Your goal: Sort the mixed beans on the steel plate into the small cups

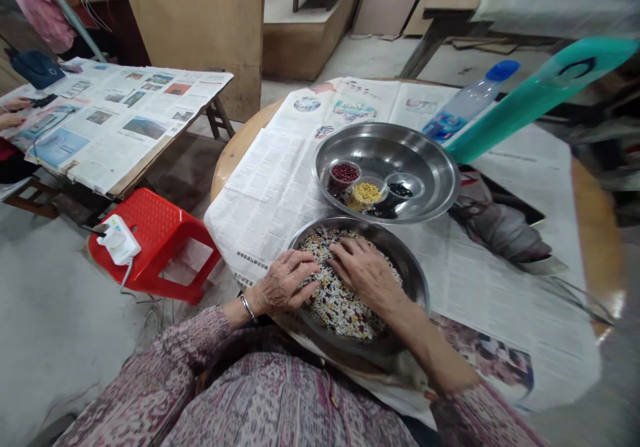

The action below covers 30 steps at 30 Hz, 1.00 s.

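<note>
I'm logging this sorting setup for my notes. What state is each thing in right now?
Near bowl: full of mixed beans, both hands in it.
Left hand: fingers curled, resting on the beans.
Right hand: flat on the beans.
Far bowl: holds three small cups.
Red bean cup: partly filled.
Yellow bean cup: nearly full.
Black bean cup: thinly filled.
Water bottle: capped, leaning.

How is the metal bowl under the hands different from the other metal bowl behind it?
The near bowl holds a loose mix of beans spread over its bottom; the far bowl holds three small cups, one each of red, yellow and black beans. The left hand and right hand rest in the near bowl; nothing touches the far bowl. Both are round, shiny metal, standing on newspaper.
</note>
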Motion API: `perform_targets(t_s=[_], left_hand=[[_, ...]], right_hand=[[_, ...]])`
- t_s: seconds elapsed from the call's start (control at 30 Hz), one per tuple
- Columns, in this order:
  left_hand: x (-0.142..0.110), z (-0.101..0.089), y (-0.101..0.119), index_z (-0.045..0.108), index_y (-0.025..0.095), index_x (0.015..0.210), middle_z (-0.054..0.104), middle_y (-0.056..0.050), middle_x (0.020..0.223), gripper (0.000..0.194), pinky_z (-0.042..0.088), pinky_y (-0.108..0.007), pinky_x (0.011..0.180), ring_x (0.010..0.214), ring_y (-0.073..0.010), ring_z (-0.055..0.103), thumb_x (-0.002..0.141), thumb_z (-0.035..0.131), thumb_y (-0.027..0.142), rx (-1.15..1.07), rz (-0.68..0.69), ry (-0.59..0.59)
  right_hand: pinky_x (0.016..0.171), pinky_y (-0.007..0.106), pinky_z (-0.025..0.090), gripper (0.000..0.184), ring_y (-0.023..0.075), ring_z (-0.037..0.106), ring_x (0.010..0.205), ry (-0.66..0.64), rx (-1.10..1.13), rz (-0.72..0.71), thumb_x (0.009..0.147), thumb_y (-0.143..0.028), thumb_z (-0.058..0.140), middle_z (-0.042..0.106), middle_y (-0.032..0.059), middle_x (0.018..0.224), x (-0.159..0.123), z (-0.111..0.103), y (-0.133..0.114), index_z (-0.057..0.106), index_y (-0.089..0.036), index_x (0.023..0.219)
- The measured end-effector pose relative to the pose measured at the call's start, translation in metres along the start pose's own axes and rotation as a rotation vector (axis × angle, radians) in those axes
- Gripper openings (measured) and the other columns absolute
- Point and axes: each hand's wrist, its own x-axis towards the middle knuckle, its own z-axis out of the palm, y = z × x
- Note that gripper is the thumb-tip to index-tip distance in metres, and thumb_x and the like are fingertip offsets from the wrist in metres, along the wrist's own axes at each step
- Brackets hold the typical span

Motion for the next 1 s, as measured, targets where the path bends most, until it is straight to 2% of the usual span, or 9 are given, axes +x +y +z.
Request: perform_targets(t_s=[0.1, 0.2, 0.33, 0.43, 0.6, 0.7, 0.8, 0.87, 1.0], left_hand=[[-0.001, 0.002, -0.001, 0.057, 0.015, 0.111, 0.062, -0.012, 0.113, 0.022, 0.05, -0.041, 0.093, 0.104, -0.0216, 0.057, 0.095, 0.051, 0.028, -0.005, -0.008, -0.011], [-0.001, 0.003, -0.002, 0.057, 0.015, 0.11, 0.062, -0.011, 0.111, 0.02, 0.05, -0.04, 0.093, 0.105, -0.0212, 0.058, 0.095, 0.051, 0.027, -0.008, 0.008, 0.005], [-0.001, 0.003, -0.002, 0.057, 0.014, 0.109, 0.063, -0.011, 0.108, 0.019, 0.05, -0.039, 0.092, 0.105, -0.0207, 0.058, 0.095, 0.051, 0.026, -0.002, 0.033, 0.023], [0.0, 0.003, -0.001, 0.057, 0.014, 0.107, 0.064, -0.01, 0.107, 0.019, 0.05, -0.039, 0.092, 0.104, -0.0208, 0.058, 0.096, 0.05, 0.028, 0.003, 0.023, 0.013], [0.001, 0.0, 0.001, 0.055, 0.014, 0.113, 0.061, -0.012, 0.111, 0.021, 0.05, -0.041, 0.096, 0.107, -0.0219, 0.057, 0.096, 0.049, 0.026, -0.023, 0.011, 0.019], [0.001, -0.003, 0.003, 0.049, 0.013, 0.122, 0.055, -0.015, 0.118, 0.031, 0.048, -0.044, 0.1, 0.115, -0.0244, 0.052, 0.096, 0.049, 0.028, -0.063, -0.01, 0.036], [0.0, -0.004, 0.003, 0.044, 0.014, 0.129, 0.051, -0.016, 0.124, 0.039, 0.046, -0.049, 0.102, 0.12, -0.0274, 0.049, 0.096, 0.048, 0.033, -0.074, -0.033, 0.026], [-0.001, -0.004, 0.002, 0.043, 0.015, 0.131, 0.05, -0.016, 0.126, 0.04, 0.045, -0.05, 0.104, 0.122, -0.0279, 0.048, 0.096, 0.048, 0.034, -0.065, -0.036, 0.009], [-0.001, -0.002, 0.0, 0.044, 0.013, 0.129, 0.051, -0.017, 0.126, 0.039, 0.045, -0.049, 0.104, 0.122, -0.0272, 0.048, 0.095, 0.049, 0.032, -0.047, -0.031, -0.016]], right_hand=[[0.078, 0.033, 0.051, 0.028, 0.0198, 0.063, 0.084, 0.006, 0.13, 0.086, 0.097, -0.024, 0.039, 0.067, 0.0086, 0.094, -0.019, -0.006, 0.014, 0.065, -0.019, 0.103], [0.089, 0.037, 0.052, 0.032, 0.0222, 0.063, 0.1, 0.133, 0.156, 0.184, 0.098, -0.03, 0.037, 0.066, 0.0102, 0.11, -0.044, -0.015, 0.02, 0.062, -0.02, 0.116], [0.082, 0.042, 0.054, 0.048, 0.0289, 0.063, 0.103, 0.065, 0.071, 0.295, 0.094, -0.049, 0.044, 0.063, 0.0149, 0.116, -0.077, -0.017, 0.009, 0.053, -0.019, 0.13], [0.08, 0.041, 0.055, 0.052, 0.0279, 0.065, 0.1, 0.045, 0.176, 0.292, 0.091, -0.05, 0.049, 0.064, 0.0151, 0.116, -0.085, -0.005, -0.007, 0.052, -0.018, 0.131], [0.084, 0.038, 0.055, 0.025, 0.0216, 0.067, 0.091, 0.145, 0.475, 0.274, 0.092, -0.03, 0.047, 0.071, 0.0094, 0.102, -0.054, 0.012, -0.033, 0.065, -0.02, 0.107], [0.085, 0.037, 0.055, 0.025, 0.0201, 0.066, 0.092, 0.143, 0.564, 0.134, 0.091, -0.02, 0.047, 0.071, 0.0076, 0.102, -0.031, 0.011, -0.049, 0.066, -0.021, 0.108], [0.095, 0.043, 0.052, 0.037, 0.0231, 0.059, 0.108, 0.088, 0.458, -0.082, 0.083, -0.011, 0.05, 0.068, 0.009, 0.112, -0.016, 0.009, -0.057, 0.064, -0.02, 0.116], [0.1, 0.046, 0.048, 0.04, 0.0263, 0.052, 0.119, 0.07, 0.328, -0.149, 0.082, -0.011, 0.052, 0.065, 0.0109, 0.122, -0.01, 0.009, -0.053, 0.064, -0.018, 0.12], [0.1, 0.046, 0.045, 0.03, 0.0284, 0.049, 0.121, 0.101, 0.118, -0.05, 0.092, -0.024, 0.05, 0.063, 0.0114, 0.126, -0.008, 0.008, -0.023, 0.065, -0.018, 0.118]])
